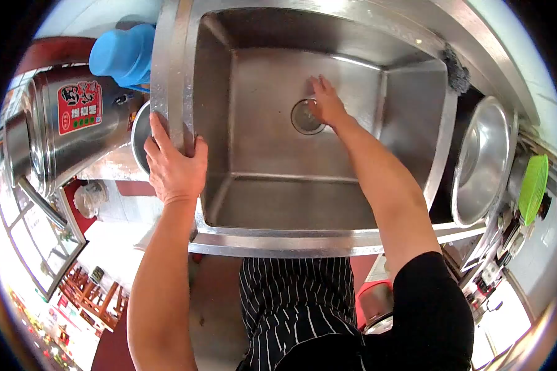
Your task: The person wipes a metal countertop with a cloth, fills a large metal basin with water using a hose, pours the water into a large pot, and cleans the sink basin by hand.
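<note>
A deep stainless steel sink (272, 80) lies in front of me, its bottom bare around a round drain (302, 122). My right hand (329, 106) reaches down to the right edge of that drain. Its fingers are stretched out and apart, with the lower ones over the drain; no held object shows. On the sink's left rim rests my left hand (178, 166), fingers spread and nothing in its grip. Beside those fingers, a round metal basin (140, 137) is partly hidden by the rim and hand.
A dark scouring pad (455, 71) sits on the back right rim. Right of the sink stands a large metal bowl (481, 162), with a green basket (533, 188) farther out. To the left are a blue plastic container (119, 54) and a steel drum (86, 120) with a red label.
</note>
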`<state>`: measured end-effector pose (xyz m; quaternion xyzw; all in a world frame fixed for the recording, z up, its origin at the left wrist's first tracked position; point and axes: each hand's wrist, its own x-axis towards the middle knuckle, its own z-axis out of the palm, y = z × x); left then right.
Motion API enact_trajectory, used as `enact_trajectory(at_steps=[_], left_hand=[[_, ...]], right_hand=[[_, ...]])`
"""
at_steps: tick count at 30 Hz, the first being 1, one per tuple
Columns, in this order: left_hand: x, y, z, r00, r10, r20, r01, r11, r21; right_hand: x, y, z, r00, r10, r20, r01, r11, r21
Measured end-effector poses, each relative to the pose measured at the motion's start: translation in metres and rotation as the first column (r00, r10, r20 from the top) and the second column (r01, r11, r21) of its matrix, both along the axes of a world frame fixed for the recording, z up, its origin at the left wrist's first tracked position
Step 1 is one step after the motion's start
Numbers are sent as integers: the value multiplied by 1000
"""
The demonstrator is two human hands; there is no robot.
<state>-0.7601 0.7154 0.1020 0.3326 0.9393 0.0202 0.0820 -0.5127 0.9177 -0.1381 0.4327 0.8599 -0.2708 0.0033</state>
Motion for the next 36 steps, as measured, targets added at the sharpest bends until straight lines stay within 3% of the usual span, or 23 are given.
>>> enact_trajectory(at_steps=[1, 3, 5, 7, 9, 11, 13, 15, 18, 19, 23, 25, 27, 29, 31, 32, 33, 35, 36], left_hand=[[-1, 0, -2, 1000, 16, -4, -16, 1000, -7], [-2, -2, -2, 1000, 12, 22, -12, 1000, 1], [-4, -3, -6, 998, -32, -53, 33, 999, 20], [-6, -4, -7, 997, -49, -60, 50, 998, 28], [-7, -1, -1, 1000, -11, -20, 11, 1000, 17], [-5, 1, 2, 998, 39, 51, -38, 999, -13], [-4, 0, 0, 999, 35, 35, -35, 999, -7], [-5, -1, -2, 1000, 17, 18, -17, 1000, -5], [-4, 1, -1, 1000, 12, 7, -12, 1000, -14], [-3, 1, -2, 1000, 5, 14, -5, 1000, -17], [-5, -1, -1, 1000, 11, 7, -11, 1000, -2], [-6, -1, -2, 1000, 3, 1, -3, 1000, 6], [-6, -2, -3, 1000, -14, -3, 14, 1000, 28], [-7, -3, -3, 1000, -8, 14, 8, 1000, 29], [-7, -3, -3, 1000, -15, 23, 14, 999, 33], [-6, -3, -3, 1000, -9, 19, 8, 1000, 30], [-5, -2, -4, 1000, -3, 13, 3, 1000, 29], [-3, 0, -3, 1000, 0, 11, 0, 1000, 11], [-3, 1, -2, 1000, 12, 10, -12, 1000, -1]], right_hand=[[-4, 1, -8, 1000, 16, -4, -16, 1000, -7], [-15, -3, -14, 976, 40, 216, -56, 996, 66], [-11, -25, -10, 983, 59, 176, -80, 991, 111], [2, -50, 6, 892, 369, 261, -423, 885, 194], [1, -69, 23, 921, 351, 166, -317, 927, -202], [-21, -95, 56, 947, 319, 26, -297, 905, -304], [-48, -134, 27, 807, 584, 93, -562, 806, -185], [-77, -168, 10, 755, 655, 27, -655, 753, 64], [-88, -168, 3, 693, 712, 112, -716, 698, -10], [-82, -159, -1, 697, 708, 115, -711, 703, -17], [-18, -105, -17, 925, 363, 113, -376, 918, 127], [8, -75, 11, 930, 323, 173, -330, 944, 7], [30, -34, 19, 949, 240, 203, -256, 965, 52], [56, 9, 8, 989, -26, 145, 16, 997, 71], [80, 44, -38, 968, -250, -21, 243, 912, 332], [74, 48, -38, 967, -255, -22, 248, 912, 327], [60, 53, -30, 972, -141, 189, 84, 956, 283], [15, 55, -15, 934, -1, 356, 18, 999, -44], [10, 29, -56, 988, -10, 156, -5, 995, 96]])
